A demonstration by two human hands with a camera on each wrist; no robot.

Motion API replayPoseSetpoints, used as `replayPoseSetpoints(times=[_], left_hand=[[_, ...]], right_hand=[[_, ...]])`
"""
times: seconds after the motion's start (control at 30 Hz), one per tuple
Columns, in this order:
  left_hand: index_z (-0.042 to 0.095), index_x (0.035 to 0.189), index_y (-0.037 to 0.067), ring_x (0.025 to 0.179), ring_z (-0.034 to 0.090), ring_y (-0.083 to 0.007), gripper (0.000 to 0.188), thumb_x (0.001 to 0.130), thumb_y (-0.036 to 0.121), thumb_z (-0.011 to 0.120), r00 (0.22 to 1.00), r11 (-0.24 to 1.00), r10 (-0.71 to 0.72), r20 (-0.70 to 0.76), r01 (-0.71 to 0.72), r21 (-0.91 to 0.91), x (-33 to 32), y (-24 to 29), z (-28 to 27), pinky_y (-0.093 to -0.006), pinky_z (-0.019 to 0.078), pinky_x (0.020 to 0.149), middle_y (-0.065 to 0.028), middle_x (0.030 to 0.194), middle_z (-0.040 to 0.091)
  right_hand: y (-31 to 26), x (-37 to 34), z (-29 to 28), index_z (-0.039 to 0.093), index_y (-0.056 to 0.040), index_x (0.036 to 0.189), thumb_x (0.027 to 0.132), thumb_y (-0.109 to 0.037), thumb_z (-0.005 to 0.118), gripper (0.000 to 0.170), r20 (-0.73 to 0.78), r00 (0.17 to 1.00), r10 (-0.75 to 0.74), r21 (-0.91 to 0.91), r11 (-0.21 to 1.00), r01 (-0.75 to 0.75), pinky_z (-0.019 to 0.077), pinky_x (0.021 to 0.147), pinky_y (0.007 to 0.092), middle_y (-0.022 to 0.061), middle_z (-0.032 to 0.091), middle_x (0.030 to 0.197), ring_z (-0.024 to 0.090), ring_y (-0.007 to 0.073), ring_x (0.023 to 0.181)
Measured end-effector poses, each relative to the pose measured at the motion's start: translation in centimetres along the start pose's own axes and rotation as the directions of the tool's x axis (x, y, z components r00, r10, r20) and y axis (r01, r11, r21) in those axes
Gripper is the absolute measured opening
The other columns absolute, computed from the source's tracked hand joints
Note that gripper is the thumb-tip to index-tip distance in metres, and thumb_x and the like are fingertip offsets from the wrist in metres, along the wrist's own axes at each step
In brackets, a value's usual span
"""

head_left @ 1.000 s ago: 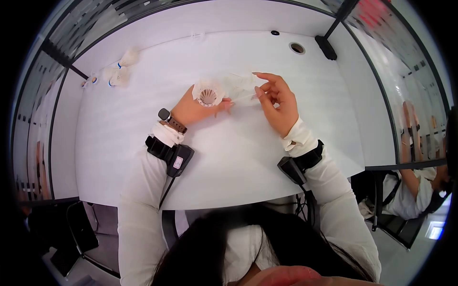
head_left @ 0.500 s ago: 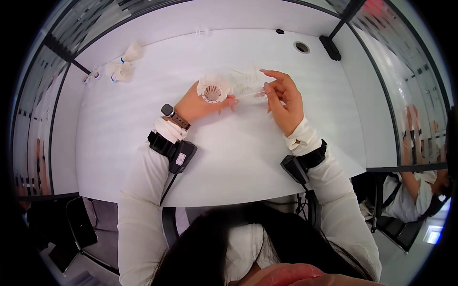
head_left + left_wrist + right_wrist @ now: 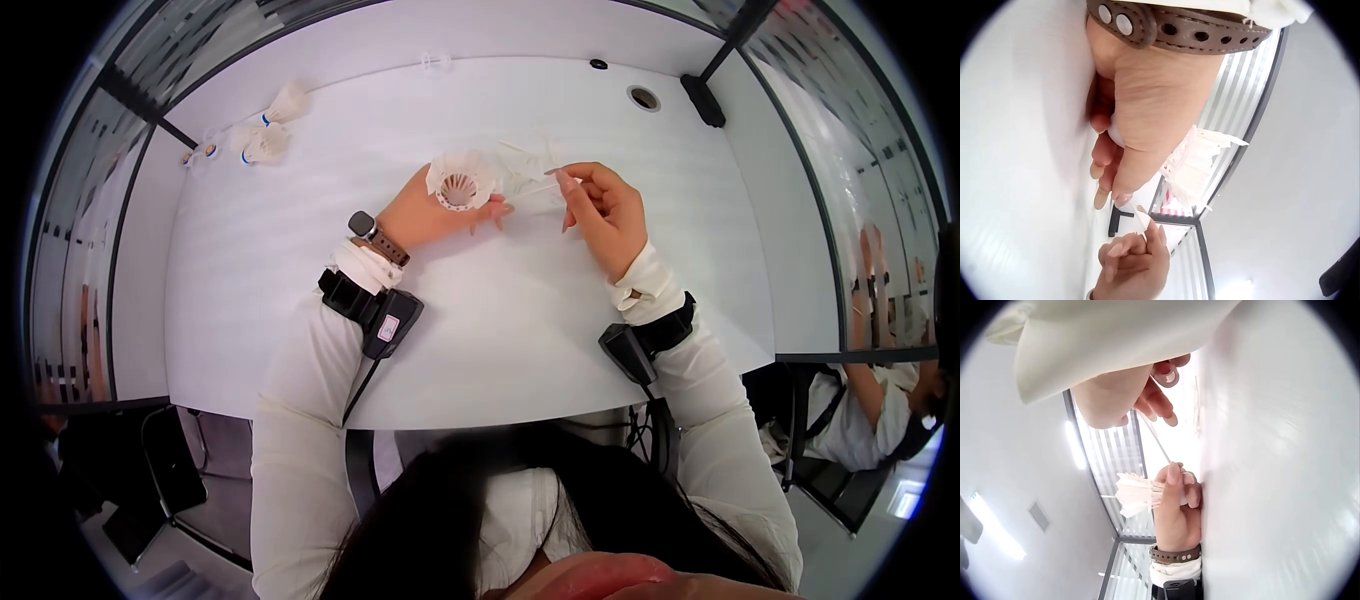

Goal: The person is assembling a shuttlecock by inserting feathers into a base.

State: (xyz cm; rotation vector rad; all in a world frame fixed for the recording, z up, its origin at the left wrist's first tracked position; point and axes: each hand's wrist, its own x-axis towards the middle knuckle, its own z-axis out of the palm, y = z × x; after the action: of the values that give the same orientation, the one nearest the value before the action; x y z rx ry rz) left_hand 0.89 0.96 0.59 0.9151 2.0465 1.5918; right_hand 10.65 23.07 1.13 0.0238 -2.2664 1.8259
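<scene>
A white shuttlecock [image 3: 459,189] sits in my left hand [image 3: 425,215], its feathered skirt facing up toward the head camera. In the left wrist view the fingers of my left hand [image 3: 1141,119] curl round its pale base, and the skirt [image 3: 1194,165] sticks out past the thumb. Between the hands runs a thin white feather [image 3: 1159,442], one end at the left thumb and fingertip. My right hand [image 3: 608,215] pinches the other end between thumb and index finger. Loose white feathers [image 3: 520,165] lie on the table just beyond the hands.
Several shuttlecocks with blue bands [image 3: 265,145] lie at the table's back left. A clear plastic piece [image 3: 436,63] is at the back edge. At the back right are a small black ring [image 3: 598,64], a cable hole [image 3: 643,98] and a black fixture [image 3: 703,101].
Both hands appear slightly further right in the head view, as does the whole table. The right thumb and index finger have drawn closer together on the feather.
</scene>
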Motion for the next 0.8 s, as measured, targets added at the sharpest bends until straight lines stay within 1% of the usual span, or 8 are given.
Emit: replayPoseSetpoints(times=[0.03,0.23,0.33,0.4,0.5,0.6,0.7,0.8], left_hand=[[0.065,0.093,0.005,0.077,0.063,-0.0088,0.021,0.082,0.014,0.081,1.000,1.000,0.002,-0.010,-0.002,-0.006,0.0,-0.1,0.1,-0.0253,0.0501,0.066,-0.0017,0.087,0.070],[0.066,0.093,0.005,0.073,0.063,-0.0093,0.019,0.083,0.013,0.080,1.000,0.999,0.001,-0.028,-0.002,-0.034,0.0,-0.8,0.1,-0.0249,0.0499,0.062,-0.0025,0.085,0.070],[0.067,0.095,0.004,0.072,0.063,-0.0097,0.019,0.083,0.012,0.079,1.000,0.999,-0.020,-0.002,0.020,-0.033,0.2,-0.8,0.0,-0.0247,0.0501,0.061,-0.0033,0.085,0.071],[0.068,0.096,0.003,0.073,0.064,-0.0100,0.019,0.083,0.012,0.079,1.000,0.999,0.005,0.006,-0.005,-0.045,0.2,-0.7,0.0,-0.0246,0.0504,0.062,-0.0038,0.085,0.071],[0.069,0.097,0.003,0.073,0.064,-0.0098,0.020,0.083,0.013,0.079,1.000,0.994,-0.010,0.028,0.013,-0.111,0.0,0.1,0.2,-0.0243,0.0505,0.061,-0.0040,0.085,0.071],[0.068,0.096,0.003,0.073,0.064,-0.0095,0.020,0.083,0.013,0.080,0.998,0.995,0.066,-0.016,-0.067,-0.070,0.1,-0.7,0.3,-0.0246,0.0506,0.061,-0.0037,0.084,0.071],[0.068,0.093,0.004,0.074,0.063,-0.0092,0.020,0.083,0.014,0.080,1.000,0.999,0.001,0.018,0.000,-0.033,0.1,-0.8,0.0,-0.0252,0.0507,0.062,-0.0028,0.083,0.070],[0.067,0.091,0.004,0.074,0.063,-0.0091,0.020,0.082,0.015,0.081,1.000,0.999,-0.022,0.016,0.022,-0.031,0.1,-0.5,0.0,-0.0255,0.0510,0.063,-0.0022,0.083,0.070]], right_hand=[[0.1,0.1,0.0,0.065,0.0015,0.097,0.097,-0.020,0.063,0.022,-0.014,1.000,0.014,-0.044,0.999,-0.015,0.0377,0.050,0.0203,-0.0012,0.057,0.061,0.050,0.0039,0.051],[-0.9,-0.2,0.3,0.065,0.0019,0.088,0.096,-0.018,0.065,0.022,-0.044,0.999,-0.012,-0.058,0.998,0.010,0.0382,0.049,0.0199,-0.0020,0.056,0.061,0.050,0.0037,0.052],[-0.5,-0.1,0.2,0.065,0.0018,0.088,0.096,-0.018,0.065,0.021,-0.070,0.996,-0.055,-0.034,0.998,0.053,0.0382,0.049,0.0199,-0.0022,0.056,0.061,0.050,0.0037,0.052],[-0.8,-0.1,0.2,0.065,0.0016,0.088,0.096,-0.018,0.065,0.021,-0.057,0.998,-0.035,-0.043,0.999,0.033,0.0382,0.049,0.0199,-0.0024,0.056,0.061,0.050,0.0037,0.052],[-0.4,0.0,0.2,0.066,0.0014,0.089,0.096,-0.018,0.065,0.021,-0.031,0.999,-0.018,-0.033,0.999,0.017,0.0382,0.049,0.0198,-0.0024,0.056,0.061,0.050,0.0038,0.052],[-0.3,0.0,0.3,0.066,0.0014,0.090,0.096,-0.018,0.065,0.021,0.003,1.000,-0.019,-0.033,0.999,0.019,0.0380,0.049,0.0199,-0.0024,0.056,0.062,0.049,0.0038,0.052],[-0.5,-0.1,0.3,0.067,0.0014,0.090,0.096,-0.019,0.065,0.021,0.023,0.999,-0.025,-0.050,0.998,0.027,0.0375,0.049,0.0200,-0.0024,0.056,0.061,0.048,0.0039,0.052],[-0.3,-0.1,0.3,0.067,0.0013,0.090,0.096,-0.020,0.065,0.022,0.022,0.999,-0.032,-0.053,0.998,0.033,0.0369,0.049,0.0201,-0.0024,0.055,0.061,0.047,0.0039,0.052]])
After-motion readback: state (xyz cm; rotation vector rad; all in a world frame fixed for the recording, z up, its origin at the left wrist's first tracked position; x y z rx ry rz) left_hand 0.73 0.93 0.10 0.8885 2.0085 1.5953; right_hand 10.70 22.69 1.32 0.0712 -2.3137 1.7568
